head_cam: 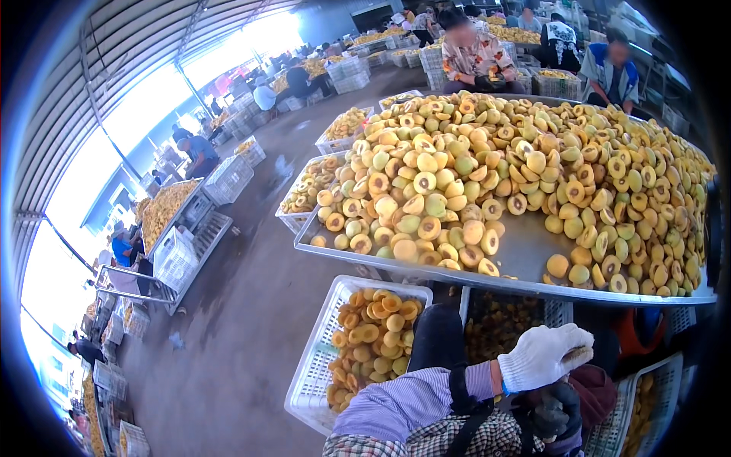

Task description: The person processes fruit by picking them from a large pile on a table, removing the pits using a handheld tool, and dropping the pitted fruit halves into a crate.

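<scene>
My left hand (545,359), in a white knit glove, is raised over my lap with its fingers curled. A brown patch shows at its fingers; whether this is dirt or a held piece cannot be made out. Below it my right hand (553,412), in a dark glove, sits close to my body, partly in shadow, its grip unclear. Before me a metal-rimmed table (522,231) bears a big heap of halved yellow stone fruit (425,165), some with brown centres. Beside my knee stands a white plastic crate (311,365) of hollowed fruit halves (374,337).
Under the table edge is another crate (559,313) with dark scraps. A further crate (674,380) stands at lower right. Filled crates (302,188) flank the table's left end. Two people (477,57) work across the table. A metal cart (197,245) stands left on the concrete floor (228,354).
</scene>
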`<state>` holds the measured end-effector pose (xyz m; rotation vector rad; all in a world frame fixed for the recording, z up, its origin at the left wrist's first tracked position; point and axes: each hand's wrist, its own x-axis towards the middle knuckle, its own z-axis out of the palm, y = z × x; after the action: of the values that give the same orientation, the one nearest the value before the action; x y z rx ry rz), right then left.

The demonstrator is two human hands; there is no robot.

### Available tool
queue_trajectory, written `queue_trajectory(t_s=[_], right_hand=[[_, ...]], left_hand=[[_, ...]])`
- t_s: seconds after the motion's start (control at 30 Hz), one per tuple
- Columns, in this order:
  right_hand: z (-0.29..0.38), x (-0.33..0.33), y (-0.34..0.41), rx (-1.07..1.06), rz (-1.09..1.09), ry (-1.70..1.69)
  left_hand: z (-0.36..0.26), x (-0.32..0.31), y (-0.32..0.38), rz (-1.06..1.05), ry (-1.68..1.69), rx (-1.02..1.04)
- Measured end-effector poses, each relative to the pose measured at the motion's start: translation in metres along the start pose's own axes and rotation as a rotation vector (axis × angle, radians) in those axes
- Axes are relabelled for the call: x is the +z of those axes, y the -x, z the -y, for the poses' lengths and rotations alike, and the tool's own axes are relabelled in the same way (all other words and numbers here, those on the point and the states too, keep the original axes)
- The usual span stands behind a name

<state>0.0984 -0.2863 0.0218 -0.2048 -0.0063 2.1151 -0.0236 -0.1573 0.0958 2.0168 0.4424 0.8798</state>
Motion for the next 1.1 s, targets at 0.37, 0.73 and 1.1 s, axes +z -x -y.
queue_trajectory(t_s=[0.37, 0.73, 1.1], right_hand=[[-0.019, 0.028, 0.006, -0.158, -0.250, 0.201], [0.000, 0.027, -0.007, 0.067, 0.115, 0.108], [0.003, -0.005, -0.011, 0.062, 0.232, 0.175]], left_hand=[[0.003, -0.017, -0.007, 0.186, 0.089, 0.028], [-0.004, -0.005, 0.006, 0.022, 0.905, -0.607], [-0.007, 0.004, 0.005, -0.035, 0.736, -0.603]])
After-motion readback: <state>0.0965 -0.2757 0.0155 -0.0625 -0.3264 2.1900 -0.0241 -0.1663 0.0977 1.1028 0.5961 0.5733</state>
